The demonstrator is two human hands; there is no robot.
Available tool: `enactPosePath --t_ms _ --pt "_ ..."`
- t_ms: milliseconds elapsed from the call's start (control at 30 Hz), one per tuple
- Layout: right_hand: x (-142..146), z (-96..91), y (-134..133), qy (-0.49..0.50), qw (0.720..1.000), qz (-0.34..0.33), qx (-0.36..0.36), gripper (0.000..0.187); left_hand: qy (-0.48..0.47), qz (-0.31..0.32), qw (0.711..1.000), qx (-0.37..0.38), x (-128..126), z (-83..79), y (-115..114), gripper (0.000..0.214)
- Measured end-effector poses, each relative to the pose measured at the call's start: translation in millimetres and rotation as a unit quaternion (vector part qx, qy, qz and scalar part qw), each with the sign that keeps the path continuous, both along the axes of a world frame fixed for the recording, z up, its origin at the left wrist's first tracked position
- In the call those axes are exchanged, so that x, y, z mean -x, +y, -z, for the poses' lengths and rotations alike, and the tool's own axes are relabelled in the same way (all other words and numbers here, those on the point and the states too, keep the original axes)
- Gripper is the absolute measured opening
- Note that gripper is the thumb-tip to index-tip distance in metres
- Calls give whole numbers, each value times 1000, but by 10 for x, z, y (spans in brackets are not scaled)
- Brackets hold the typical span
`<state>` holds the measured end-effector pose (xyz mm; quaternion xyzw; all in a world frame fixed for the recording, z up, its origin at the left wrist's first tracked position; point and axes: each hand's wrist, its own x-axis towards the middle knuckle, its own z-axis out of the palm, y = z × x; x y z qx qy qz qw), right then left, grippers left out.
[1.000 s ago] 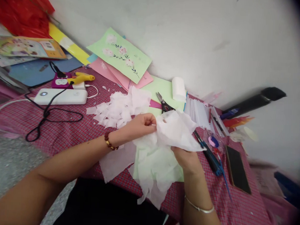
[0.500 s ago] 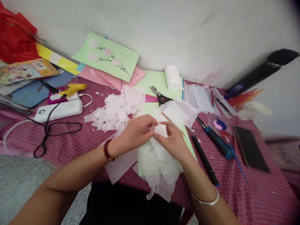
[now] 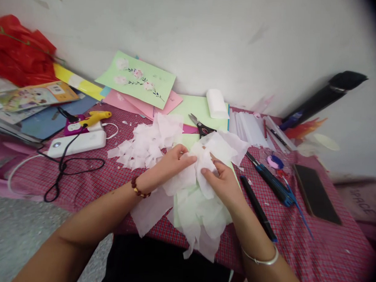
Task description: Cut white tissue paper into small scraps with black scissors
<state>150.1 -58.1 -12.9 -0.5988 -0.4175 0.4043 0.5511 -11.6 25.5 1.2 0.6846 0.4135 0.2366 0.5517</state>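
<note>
Nearer than the scissors (image 3: pixel 204 129), the right hand (image 3: pixel 223 181) pinches tissue paper (image 3: pixel 205 187), the half-curled left hand's (image 3: pixel 171 163) hold unclear; far rightward, lettering (image 3: pixel 363 201) reads "SPACE".

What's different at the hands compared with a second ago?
The right hand has moved closer to the left hand; its thumb and fingers, mostly hidden under a raised sheet a second ago, now show, holding white tissue. Whether the left hand also holds tissue is unclear. The black pen has come into view beside the right forearm. The scissors, tissue pile and yellow glue gun stayed put.
</note>
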Motion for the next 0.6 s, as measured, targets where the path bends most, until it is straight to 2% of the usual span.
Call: enactPosePath --t_ms 133,200,300,367,433,500,600 --pt "-18 10 12 -108 993 -40 4 9 -76 21 995 56 -35 78 -6 24" --pt "-39 16 16 -124 991 -39 5 8 -80 20 996 36 -31 79 -3 21" --pt "-59 26 19 -103 994 -44 0 11 -32 4 995 -99 -11 45 -22 15" --pt "-56 34 19 -69 996 -48 -9 15 3 1 978 -208 -1 30 -49 10" --pt "-45 44 18 -40 999 -31 -8 18 19 7 964 -267 4 30 -71 6" --pt "-36 54 19 -5 1000 -1 3 23 14 5 965 -263 5 35 -71 7" --pt "-37 59 22 57 998 15 15 22 -18 -21 984 -177 6 29 -29 12"
